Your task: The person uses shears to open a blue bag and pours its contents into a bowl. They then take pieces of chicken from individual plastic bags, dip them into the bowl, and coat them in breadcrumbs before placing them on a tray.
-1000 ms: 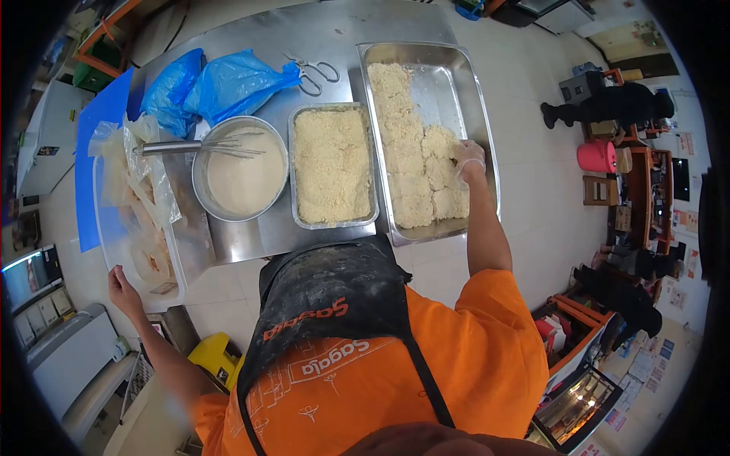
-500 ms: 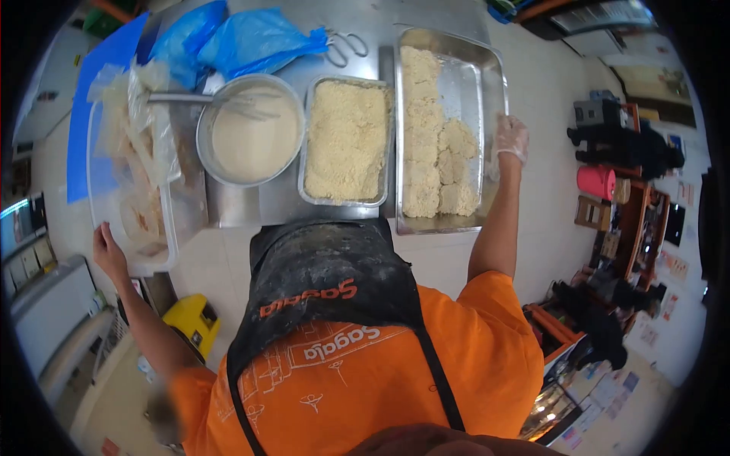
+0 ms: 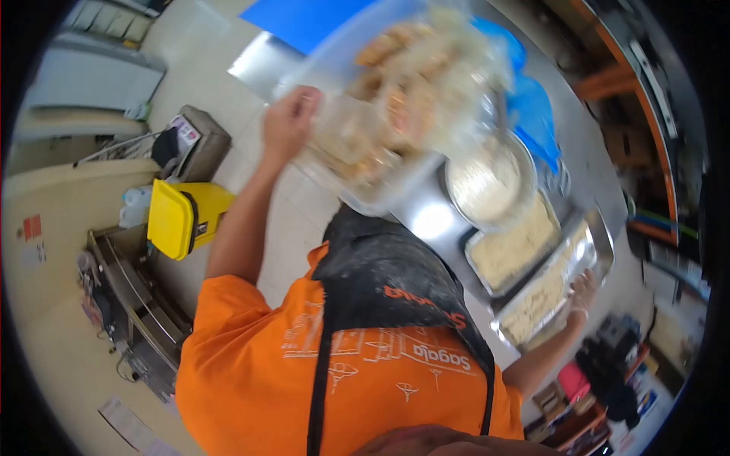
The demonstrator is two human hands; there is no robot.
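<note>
My left hand (image 3: 293, 121) is closed on the rim of a clear plastic bin (image 3: 372, 201) that holds bags and breaded-looking food pieces, blurred by motion. At the lower right, my right hand (image 3: 582, 295) in a clear glove grips the side of a long metal tray (image 3: 606, 242). Crumb-coated pieces (image 3: 532, 310) lie in that tray. Between bin and tray stand a round metal bowl of pale batter (image 3: 487, 182) and a rectangular pan of crumbs (image 3: 513, 247). The whisk seen earlier in the bowl is hard to make out.
Blue plastic bags (image 3: 532, 114) and scissors (image 3: 561, 181) lie on the steel table behind the bowl. A blue board (image 3: 304, 19) is beyond the bin. On the floor at left stands a yellow bin (image 3: 171, 220); shelving (image 3: 137, 296) lines the wall.
The view has swung left, so the bin now sits near the top middle and the trays at lower right. My left hand has gone from the bin's corner to a grip on its side.
</note>
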